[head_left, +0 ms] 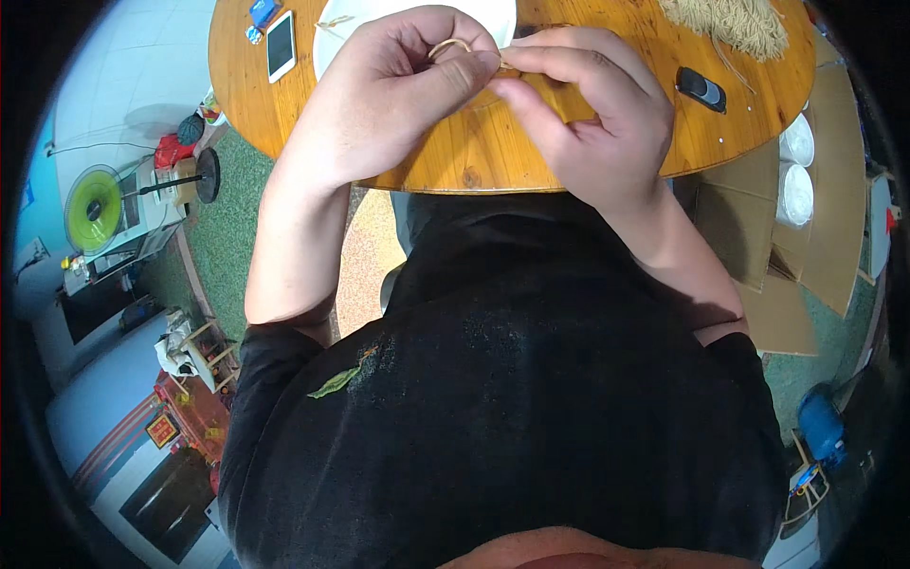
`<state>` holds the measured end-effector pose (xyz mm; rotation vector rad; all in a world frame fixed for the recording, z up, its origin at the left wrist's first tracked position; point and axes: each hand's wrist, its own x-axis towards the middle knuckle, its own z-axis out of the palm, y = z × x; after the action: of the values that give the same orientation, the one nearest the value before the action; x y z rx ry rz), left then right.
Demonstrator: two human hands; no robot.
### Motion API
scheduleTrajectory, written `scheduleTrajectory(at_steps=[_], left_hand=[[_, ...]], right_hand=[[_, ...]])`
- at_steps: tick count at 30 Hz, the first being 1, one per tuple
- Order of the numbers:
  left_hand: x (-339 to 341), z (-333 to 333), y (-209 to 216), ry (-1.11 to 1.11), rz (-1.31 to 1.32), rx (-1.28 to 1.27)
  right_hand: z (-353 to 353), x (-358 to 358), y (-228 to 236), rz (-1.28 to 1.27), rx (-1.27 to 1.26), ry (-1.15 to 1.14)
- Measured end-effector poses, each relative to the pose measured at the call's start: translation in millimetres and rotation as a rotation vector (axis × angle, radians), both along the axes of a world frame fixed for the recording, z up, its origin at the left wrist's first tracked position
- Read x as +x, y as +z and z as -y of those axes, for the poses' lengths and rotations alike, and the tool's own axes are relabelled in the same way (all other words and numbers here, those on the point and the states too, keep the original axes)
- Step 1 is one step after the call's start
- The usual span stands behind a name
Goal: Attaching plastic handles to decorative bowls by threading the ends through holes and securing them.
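A thin tan cord (pixel 449 42) curves in a small loop over the fingers of my left hand (pixel 398 104), which is closed with thumb and fingertips pinching it. The fingertips of my right hand (pixel 607 114) meet the left thumb and pinch at the same spot, where a bit of cord shows between them. Both hands are over the near part of a round wooden table (pixel 464 175). Behind them lies a white plate (pixel 498 17) with a few tan strands (pixel 334 22) at its left side. A bundle of similar tan cords (pixel 735 27) rests at the far right.
On the table's left are a white phone (pixel 281 45) and a small blue packet (pixel 263 12); a small black-and-grey device (pixel 701 90) lies on the right. An open cardboard box (pixel 834 190) with white round packages (pixel 794 194) stands right. A green fan (pixel 95 209) is left.
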<state>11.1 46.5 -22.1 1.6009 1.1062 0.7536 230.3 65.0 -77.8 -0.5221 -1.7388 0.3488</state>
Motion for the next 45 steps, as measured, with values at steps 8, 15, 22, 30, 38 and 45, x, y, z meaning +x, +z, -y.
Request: scheduleTrajectory(at_steps=[8, 15, 22, 30, 38, 45], left_hand=[[1.8, 2.9, -3.0, 0.041, 0.045, 0.02], [17.9, 5.8, 19.7, 0.331, 0.059, -0.112], [31.7, 8.3, 16.4, 0.434, 0.054, -0.042], [13.4, 3.6, -5.5, 0.328, -0.134, 0.172], [24.7, 9.8, 3.5, 0.276, -0.377, 0.263], [26.5, 9.8, 8.1, 0.316, -0.36, 0.322]], right_hand=[[1.2, 1.6, -3.6, 0.017, -0.008, -0.037], [12.6, 14.6, 2.4, 0.08, -0.165, -0.046], [23.3, 21.4, -4.7, 0.124, -0.86, 0.324], [10.9, 19.1, -18.7, -0.071, -0.613, 0.412], [5.5, 11.2, -23.0, -0.337, -0.39, 0.601], [2.6, 11.6, -17.9, -0.415, -0.733, 0.662]])
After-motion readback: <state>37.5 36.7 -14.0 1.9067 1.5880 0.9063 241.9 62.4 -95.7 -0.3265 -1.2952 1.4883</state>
